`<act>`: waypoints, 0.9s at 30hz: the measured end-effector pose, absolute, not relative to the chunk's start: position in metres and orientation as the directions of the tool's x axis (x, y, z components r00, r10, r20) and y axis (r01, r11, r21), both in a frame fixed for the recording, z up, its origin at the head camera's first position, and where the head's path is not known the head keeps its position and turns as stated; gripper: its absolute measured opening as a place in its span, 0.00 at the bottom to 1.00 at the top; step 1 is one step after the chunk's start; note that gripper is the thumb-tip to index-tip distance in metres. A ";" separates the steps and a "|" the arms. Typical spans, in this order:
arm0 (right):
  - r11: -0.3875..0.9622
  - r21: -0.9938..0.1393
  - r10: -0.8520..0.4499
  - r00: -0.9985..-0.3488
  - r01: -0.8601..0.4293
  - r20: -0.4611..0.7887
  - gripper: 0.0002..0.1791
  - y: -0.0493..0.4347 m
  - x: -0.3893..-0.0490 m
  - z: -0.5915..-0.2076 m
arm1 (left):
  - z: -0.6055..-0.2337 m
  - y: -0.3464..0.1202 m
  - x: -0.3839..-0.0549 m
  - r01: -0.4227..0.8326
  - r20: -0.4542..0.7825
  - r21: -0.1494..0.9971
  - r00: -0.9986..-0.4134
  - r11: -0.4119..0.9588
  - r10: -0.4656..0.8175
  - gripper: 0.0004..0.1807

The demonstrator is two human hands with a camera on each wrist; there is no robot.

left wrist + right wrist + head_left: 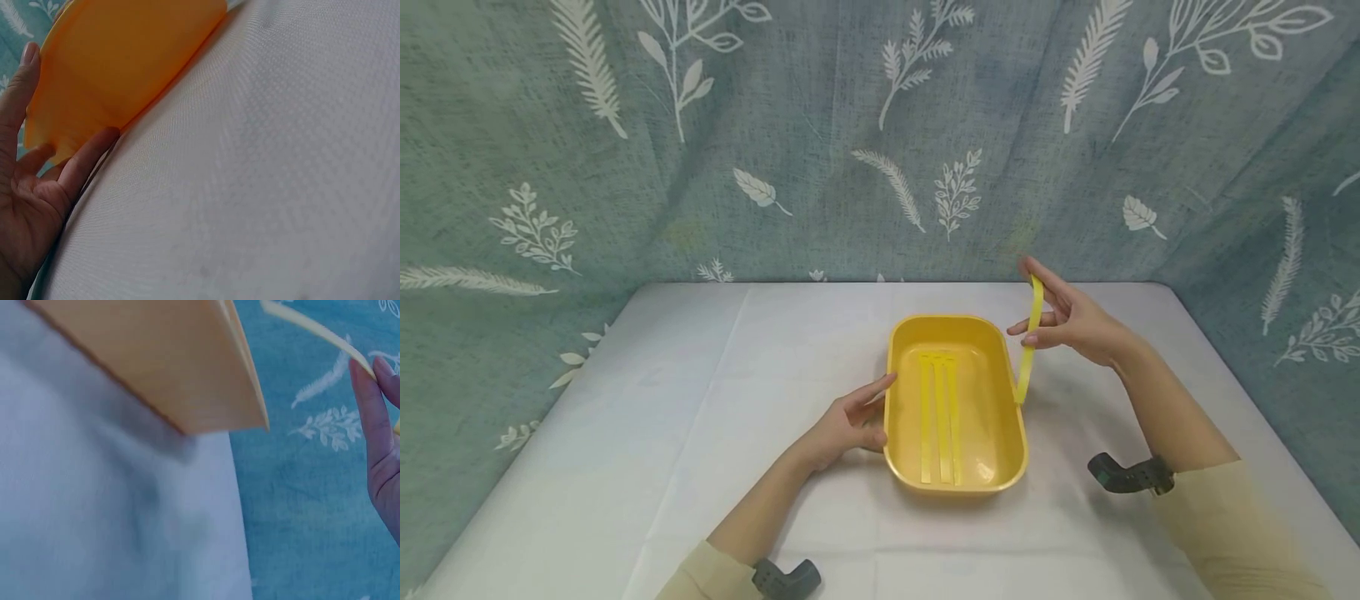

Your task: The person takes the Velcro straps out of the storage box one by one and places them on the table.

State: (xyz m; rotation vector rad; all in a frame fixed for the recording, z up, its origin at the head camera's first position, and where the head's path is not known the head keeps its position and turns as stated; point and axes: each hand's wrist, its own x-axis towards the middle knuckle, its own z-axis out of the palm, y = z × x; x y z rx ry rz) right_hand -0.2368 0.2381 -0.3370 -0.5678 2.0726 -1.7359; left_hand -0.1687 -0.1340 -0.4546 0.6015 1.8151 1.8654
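Cream sleeves [1232, 525] reach over a white table [587, 500], where a left hand [842, 429], fingers loosely spread, rests against a yellow tray [988, 417] holding three yellow strips [925, 425] (laid side by side); at its right, a right hand [1067, 321] pinches a fourth strip [1026, 371] by thumb and finger before a leafy blue-green curtain [820, 108].

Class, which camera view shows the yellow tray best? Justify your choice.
The head view: it shows the yellow tray from above, inside and rim included. The left wrist view shows mainly its outside, touched by the left hand; the right wrist view, part of its outside and rim, cut off by the frame.
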 end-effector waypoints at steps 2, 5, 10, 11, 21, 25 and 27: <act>0.180 -0.982 -0.532 -0.846 -0.060 -0.046 0.58 0.246 -0.234 -0.339 | -0.454 -0.133 -0.169 -0.026 -0.007 0.999 -0.795 -0.023 0.607 0.55; 0.194 -0.979 -0.545 -0.836 -0.058 -0.059 0.58 0.257 -0.228 -0.345 | -0.453 -0.133 -0.169 -0.029 -0.005 0.999 -0.790 -0.030 0.613 0.55; 0.209 -0.977 -0.566 -0.819 -0.037 -0.090 0.61 0.267 -0.219 -0.357 | -0.453 -0.133 -0.168 -0.033 -0.003 0.999 -0.787 -0.037 0.617 0.55; 0.214 -0.976 -0.568 -0.817 -0.030 -0.100 0.61 0.268 -0.217 -0.360 | -0.453 -0.133 -0.169 -0.033 -0.002 0.999 -0.787 -0.038 0.618 0.56; 0.282 -0.959 -0.565 -0.809 -0.008 -0.159 0.63 0.265 -0.202 -0.387 | -0.452 -0.133 -0.168 -0.024 0.005 0.999 -0.790 -0.038 0.613 0.56; 0.299 -0.954 -0.562 -0.807 0.006 -0.181 0.64 0.265 -0.198 -0.397 | -0.452 -0.133 -0.167 -0.026 0.001 0.999 -0.793 -0.036 0.609 0.55; 0.299 -0.954 -0.565 -0.803 0.016 -0.190 0.63 0.265 -0.197 -0.402 | -0.452 -0.133 -0.168 -0.028 -0.005 0.999 -0.794 -0.029 0.608 0.54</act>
